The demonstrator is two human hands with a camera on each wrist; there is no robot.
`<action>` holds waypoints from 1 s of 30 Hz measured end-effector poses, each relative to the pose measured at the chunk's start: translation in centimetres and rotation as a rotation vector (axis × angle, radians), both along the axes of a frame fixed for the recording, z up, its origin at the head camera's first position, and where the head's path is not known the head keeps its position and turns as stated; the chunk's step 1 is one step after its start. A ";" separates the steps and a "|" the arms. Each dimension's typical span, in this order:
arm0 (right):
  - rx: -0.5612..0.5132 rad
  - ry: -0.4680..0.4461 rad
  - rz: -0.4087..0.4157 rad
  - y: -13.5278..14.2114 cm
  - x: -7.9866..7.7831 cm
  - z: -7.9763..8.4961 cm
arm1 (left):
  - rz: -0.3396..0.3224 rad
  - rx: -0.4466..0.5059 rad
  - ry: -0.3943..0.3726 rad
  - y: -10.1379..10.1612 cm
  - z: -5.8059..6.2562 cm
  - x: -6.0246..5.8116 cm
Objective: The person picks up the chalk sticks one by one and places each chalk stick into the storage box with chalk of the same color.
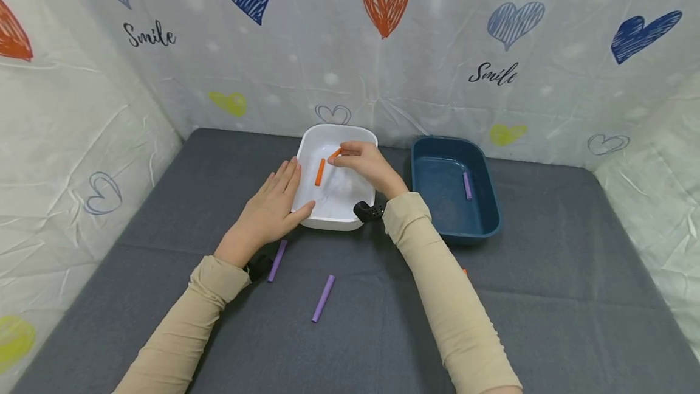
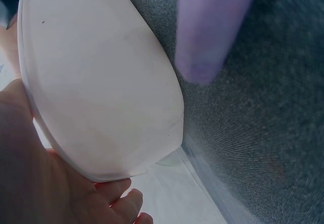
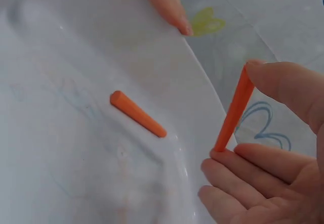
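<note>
- Nearest purple stick [image 1: 323,298] lies on grey cloth [image 1: 558,333]
- An orange tip [image 1: 465,271] shows beside the right sleeve [image 1: 445,303]
- Second purple stick [image 1: 277,261] lies farther left
- Left hand [image 1: 268,202], fingers extended, rests against the left side of the white tray [image 1: 347,199]
- At right, a blue tray [image 1: 465,238] holds a third purple stick [image 1: 467,186]
- Right hand [image 1: 372,166] pinches an orange stick [image 3: 236,107] above the white tray, another orange stick [image 1: 319,172] lying inside
- Far: heart-printed curtain [image 1: 322,47]

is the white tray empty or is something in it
Not empty: one orange stick lies inside the white tray, seen in the head and right wrist views. The right hand pinches another orange stick.
</note>
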State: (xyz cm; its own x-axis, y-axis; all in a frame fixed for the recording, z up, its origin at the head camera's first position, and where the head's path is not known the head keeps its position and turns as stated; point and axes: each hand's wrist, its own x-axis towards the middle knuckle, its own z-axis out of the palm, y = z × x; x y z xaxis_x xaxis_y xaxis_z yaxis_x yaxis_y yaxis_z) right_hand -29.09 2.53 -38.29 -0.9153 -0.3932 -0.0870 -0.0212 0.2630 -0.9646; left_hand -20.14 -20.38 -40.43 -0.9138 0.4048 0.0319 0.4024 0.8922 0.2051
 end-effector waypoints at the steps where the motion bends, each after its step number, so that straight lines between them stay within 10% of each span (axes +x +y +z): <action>1: 0.001 0.009 -0.008 -0.1 -0.1 -0.1 | 0.000 0.000 0.000 0.0 0.0 0.0; 9: 0.063 0.178 -0.089 -0.6 -0.5 -1.2 | 0.000 -0.001 -0.005 0.0 -0.2 -0.1; 18: 0.379 0.421 -0.092 -1.2 -0.6 -1.6 | 0.002 -0.002 0.008 0.0 -0.1 0.0; 30: 0.671 0.452 -0.033 -1.0 -1.0 -1.8 | 0.003 0.007 0.020 -0.1 -0.2 0.0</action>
State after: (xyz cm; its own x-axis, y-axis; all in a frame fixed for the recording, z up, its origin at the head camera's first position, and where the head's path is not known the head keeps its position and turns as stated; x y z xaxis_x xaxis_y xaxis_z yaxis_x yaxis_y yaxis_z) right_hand -30.08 1.54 -40.06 -0.9284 -0.3613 0.0866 -0.3540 0.7897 -0.5010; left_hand -20.13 -20.46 -40.64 -0.9143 0.4016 0.0532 0.4037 0.8921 0.2029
